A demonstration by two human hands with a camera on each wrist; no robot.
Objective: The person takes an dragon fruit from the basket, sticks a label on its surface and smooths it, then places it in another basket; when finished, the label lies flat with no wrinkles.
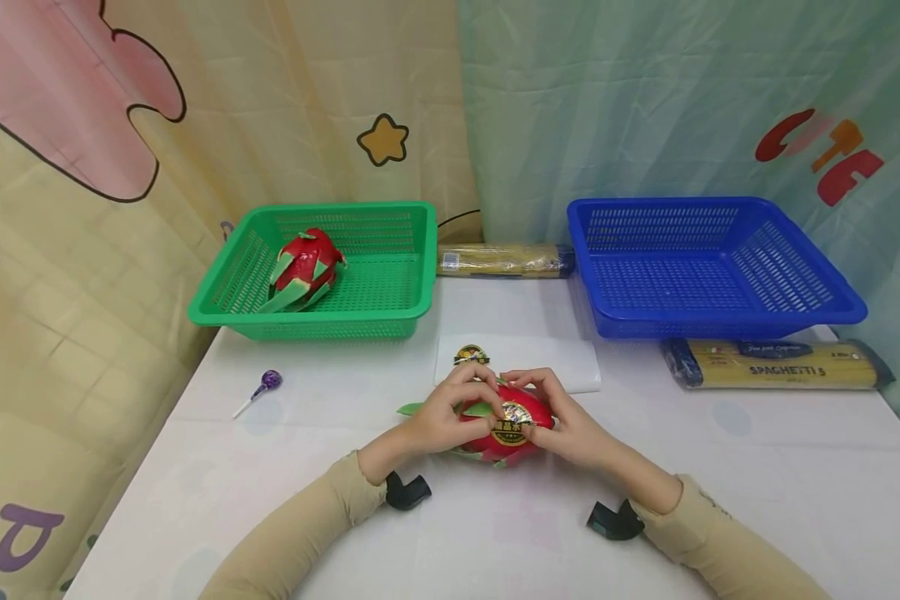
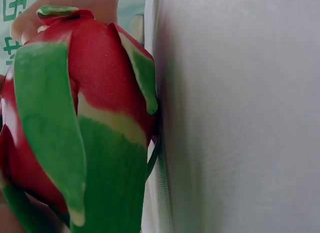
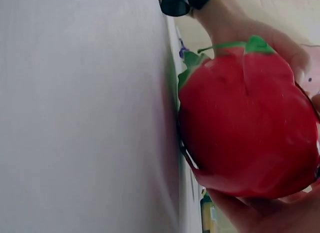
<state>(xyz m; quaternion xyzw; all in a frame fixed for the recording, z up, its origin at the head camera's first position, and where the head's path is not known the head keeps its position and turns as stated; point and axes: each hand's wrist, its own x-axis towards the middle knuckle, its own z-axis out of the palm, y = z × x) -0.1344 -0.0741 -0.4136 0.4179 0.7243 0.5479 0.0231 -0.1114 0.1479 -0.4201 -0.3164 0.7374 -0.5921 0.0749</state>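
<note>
A red dragon fruit [image 1: 482, 451] with green scales lies on the white table in front of me. A round black-and-gold sticker [image 1: 512, 423] with a shiny centre sits on its upper side. My left hand [image 1: 453, 412] curls over the fruit's left part, thumb and fingertips at the sticker's left edge. From the right, my right hand [image 1: 570, 421] grips the other end, its thumb on the sticker's right edge. In the left wrist view broad green scales cover the dragon fruit [image 2: 105, 68]; the right wrist view shows its smooth red end [image 3: 245, 128].
Just behind the hands lies white backing paper [image 1: 555, 358] with another sticker [image 1: 471, 355]. A green basket [image 1: 390, 312] at back left holds a second dragon fruit [image 1: 307, 267]; a blue basket [image 1: 720, 321] stands back right. Spaghetti packs [image 1: 780, 367] and a purple lollipop [image 1: 271, 380] lie around.
</note>
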